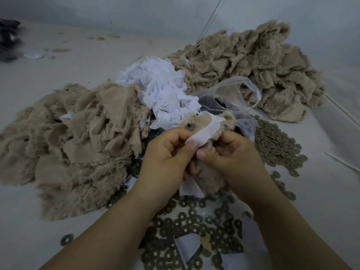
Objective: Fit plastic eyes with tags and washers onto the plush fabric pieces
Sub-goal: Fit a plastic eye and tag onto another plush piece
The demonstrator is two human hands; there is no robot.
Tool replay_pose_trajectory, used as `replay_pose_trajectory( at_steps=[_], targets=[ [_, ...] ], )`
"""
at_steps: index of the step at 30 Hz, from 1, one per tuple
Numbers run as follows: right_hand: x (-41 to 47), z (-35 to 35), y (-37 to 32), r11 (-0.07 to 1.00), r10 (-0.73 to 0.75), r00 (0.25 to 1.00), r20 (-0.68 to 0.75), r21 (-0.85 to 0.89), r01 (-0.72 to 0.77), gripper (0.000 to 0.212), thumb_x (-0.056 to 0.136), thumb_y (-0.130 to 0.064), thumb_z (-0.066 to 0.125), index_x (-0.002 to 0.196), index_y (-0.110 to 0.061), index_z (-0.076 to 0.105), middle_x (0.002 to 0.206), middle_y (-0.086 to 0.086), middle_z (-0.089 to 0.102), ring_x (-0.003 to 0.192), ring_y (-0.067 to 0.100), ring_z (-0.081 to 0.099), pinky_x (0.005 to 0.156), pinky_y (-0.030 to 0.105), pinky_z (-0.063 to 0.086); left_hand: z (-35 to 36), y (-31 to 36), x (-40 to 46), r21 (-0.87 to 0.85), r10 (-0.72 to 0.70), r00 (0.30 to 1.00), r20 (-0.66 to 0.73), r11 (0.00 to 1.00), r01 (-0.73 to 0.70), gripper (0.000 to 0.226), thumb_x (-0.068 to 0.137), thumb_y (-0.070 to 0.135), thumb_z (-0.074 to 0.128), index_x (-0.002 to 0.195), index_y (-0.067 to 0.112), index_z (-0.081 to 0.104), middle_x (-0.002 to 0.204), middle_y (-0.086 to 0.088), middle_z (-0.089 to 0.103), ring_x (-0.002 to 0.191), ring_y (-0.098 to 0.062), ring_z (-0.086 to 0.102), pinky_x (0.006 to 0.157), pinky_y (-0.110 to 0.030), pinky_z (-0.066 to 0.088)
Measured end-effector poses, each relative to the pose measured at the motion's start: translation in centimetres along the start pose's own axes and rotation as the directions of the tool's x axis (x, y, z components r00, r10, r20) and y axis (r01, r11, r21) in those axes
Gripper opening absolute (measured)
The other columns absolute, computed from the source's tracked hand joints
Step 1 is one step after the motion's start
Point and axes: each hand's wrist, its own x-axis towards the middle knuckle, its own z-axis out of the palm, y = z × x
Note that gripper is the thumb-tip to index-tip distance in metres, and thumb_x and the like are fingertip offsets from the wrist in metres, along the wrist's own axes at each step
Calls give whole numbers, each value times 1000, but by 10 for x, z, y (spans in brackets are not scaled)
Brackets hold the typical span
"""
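Observation:
Both hands hold one beige plush piece point(209, 178) above the table's middle. My left hand point(167, 152) pinches a white tag point(202, 133) lying across the piece's top. My right hand point(231, 152) grips the plush from the right, its thumb pressing next to the left thumb. A washer with a dark eye post point(188, 126) shows on the fabric's back, just above my left hand. Grey-brown washers point(187, 227) lie scattered under my wrists.
A beige plush heap point(78, 137) lies left, a bigger one point(253, 65) at the back right. White tags point(161, 88) are piled between them. A clear plastic bag point(239, 94) of dark parts sits behind my hands, more washers point(276, 145) right. Thin white sticks point(342, 162) lie far right.

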Motion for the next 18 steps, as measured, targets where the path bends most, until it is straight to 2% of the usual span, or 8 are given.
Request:
replay_pose_trajectory(
  at_steps=[4,8,11,13,15,18],
  targets=[
    [2,-1,1,997,6,991,-132,-74,-15,10,91,-10,66,92,-10,76,93,10,77,91,29,73,77,34,60,-4,2,2,69,23,1000,-2,997,-22,17,94,6,61,82,15,71,59,5,61,47,-8,51,45,-17,40],
    [2,0,-4,960,-154,977,-151,-257,111,23,95,-4,60,85,-21,72,81,-3,72,72,12,67,64,21,55,-8,4,3,110,29,999,24,993,-32,13,91,10,66,83,17,73,59,9,62,49,-4,52,47,-16,41],
    [1,1,-4,940,-215,967,-138,-297,167,15,97,-14,55,92,-15,69,80,1,70,69,14,63,60,22,52,-9,5,4,118,38,998,47,992,-43,10,89,13,68,82,19,74,65,10,64,54,-2,54,51,-14,43],
    [2,0,-2,943,-185,971,-149,-305,133,21,96,-24,50,94,-13,68,82,2,69,71,18,62,64,27,52,-9,4,6,161,73,995,66,984,-83,8,88,13,70,82,18,74,76,6,64,62,-6,55,58,-19,44],
    [2,-1,0,967,-105,983,-149,-247,66,28,96,-31,46,100,-14,68,91,8,71,81,28,65,70,39,54,-10,4,7,201,90,994,66,974,-101,7,86,13,72,83,19,76,86,4,61,72,-9,56,63,-25,44],
    [2,0,2,1000,18,994,-105,-19,-20,30,99,-31,43,108,-27,71,108,8,73,101,28,69,85,43,56,-9,6,7,225,77,996,53,971,-88,7,84,13,75,84,19,77,97,3,57,87,-11,58,67,-31,50]
  ],
)
